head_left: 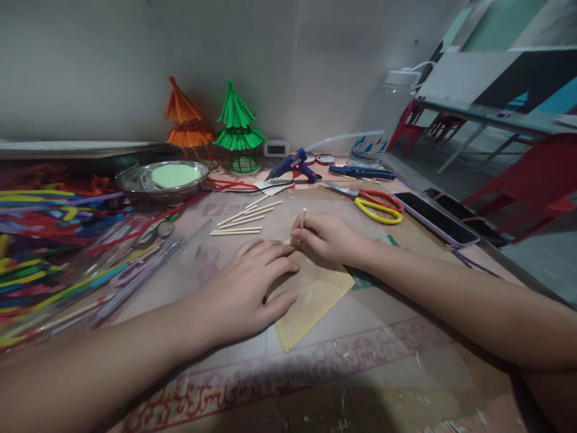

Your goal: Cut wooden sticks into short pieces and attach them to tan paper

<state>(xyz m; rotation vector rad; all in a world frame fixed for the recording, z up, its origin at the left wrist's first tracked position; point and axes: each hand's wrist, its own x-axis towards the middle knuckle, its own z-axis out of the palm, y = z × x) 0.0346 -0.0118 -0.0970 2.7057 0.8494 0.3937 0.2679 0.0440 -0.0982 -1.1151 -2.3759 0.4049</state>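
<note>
My right hand (pixel 327 236) pinches a short thin wooden stick (pixel 303 218), held upright over the far corner of a square of yellow sheet (pixel 313 297). Flat on the left side of that sheet rests my left hand (pixel 261 279), fingers stretched out and holding nothing. Several pale wooden sticks (pixel 243 219) lie loose on the work surface just beyond my left fingertips. What the stick's lower end touches is hidden by my right fingers.
Scissors (pixel 378 204), a blue glue gun (pixel 295 165), a utility knife (pixel 362 173) and a phone (pixel 435 218) lie behind and right. At the back stand orange (pixel 184 120) and green (pixel 237 126) tree-shaped crafts and a metal dish (pixel 130 179). Colourful pipe cleaners (pixel 40 240) crowd the left.
</note>
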